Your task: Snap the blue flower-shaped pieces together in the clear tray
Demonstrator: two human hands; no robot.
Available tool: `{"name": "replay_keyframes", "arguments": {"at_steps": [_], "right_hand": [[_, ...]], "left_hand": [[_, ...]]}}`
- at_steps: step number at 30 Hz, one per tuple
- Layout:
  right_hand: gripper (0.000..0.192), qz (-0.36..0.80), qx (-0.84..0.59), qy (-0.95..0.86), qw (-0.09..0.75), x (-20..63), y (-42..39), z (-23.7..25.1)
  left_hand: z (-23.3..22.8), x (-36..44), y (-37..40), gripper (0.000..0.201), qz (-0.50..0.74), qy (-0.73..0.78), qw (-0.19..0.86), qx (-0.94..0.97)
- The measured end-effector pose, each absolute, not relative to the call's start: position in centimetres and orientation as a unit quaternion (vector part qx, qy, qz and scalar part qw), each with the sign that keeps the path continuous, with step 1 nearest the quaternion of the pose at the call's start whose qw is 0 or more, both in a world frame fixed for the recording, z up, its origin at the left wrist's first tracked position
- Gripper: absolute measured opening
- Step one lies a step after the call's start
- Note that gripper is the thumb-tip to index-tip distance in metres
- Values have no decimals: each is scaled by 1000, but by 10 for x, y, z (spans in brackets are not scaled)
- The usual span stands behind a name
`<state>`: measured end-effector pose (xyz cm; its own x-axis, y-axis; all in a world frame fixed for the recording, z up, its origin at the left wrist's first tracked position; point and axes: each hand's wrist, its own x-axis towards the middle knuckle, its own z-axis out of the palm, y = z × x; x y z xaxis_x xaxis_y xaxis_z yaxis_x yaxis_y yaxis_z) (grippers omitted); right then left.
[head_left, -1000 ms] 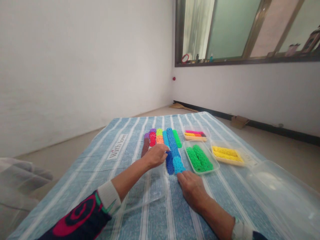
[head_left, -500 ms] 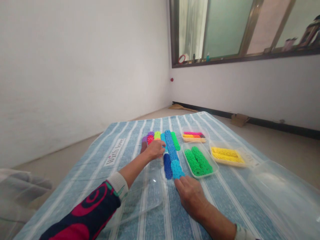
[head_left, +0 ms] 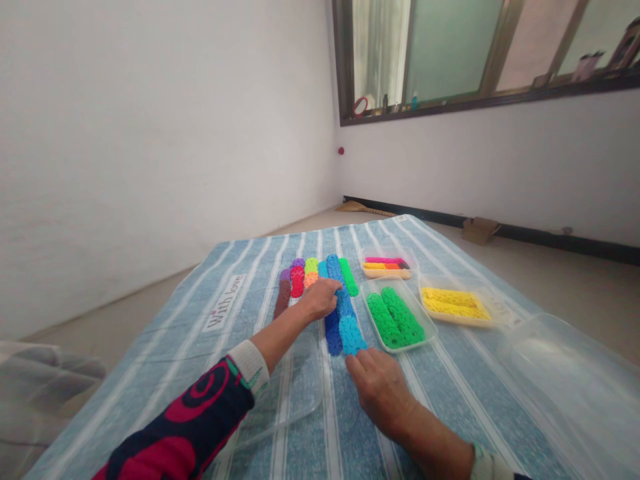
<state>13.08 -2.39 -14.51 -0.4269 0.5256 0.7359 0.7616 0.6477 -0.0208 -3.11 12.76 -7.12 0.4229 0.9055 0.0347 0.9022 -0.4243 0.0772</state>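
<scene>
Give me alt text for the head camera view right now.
A person's left hand is at a long blue row of pieces and the right hand at the near end of a light blue row, on a striped cloth. A green-filled box and a yellow-filled box sit to the right.

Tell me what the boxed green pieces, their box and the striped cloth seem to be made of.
Green pieces: probably matte plastic or foam; the even, bright colour suggests either, and the look leaves it open.
Box: likely thin, smooth plastic, since it is see-through with a pale rim.
Cloth: seemingly woven fabric, matte, judging by its mottled blue surface and soft drape.
</scene>
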Motion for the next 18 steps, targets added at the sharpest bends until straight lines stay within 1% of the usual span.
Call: {"name": "replay_keyframes", "arguments": {"at_steps": [8,13,18], "right_hand": [[21,-165,-395,-826,367,131,-23,-146],[21,-167,-399,-828,356,131,-23,-149],[19,-173,-408,-825,351,131,-23,-148]], "left_hand": [[-74,-25,131,43,22,538,27,842],[-74,-25,133,28,14,542,26,840],[-76,-25,134,28,14,547,27,837]]}}
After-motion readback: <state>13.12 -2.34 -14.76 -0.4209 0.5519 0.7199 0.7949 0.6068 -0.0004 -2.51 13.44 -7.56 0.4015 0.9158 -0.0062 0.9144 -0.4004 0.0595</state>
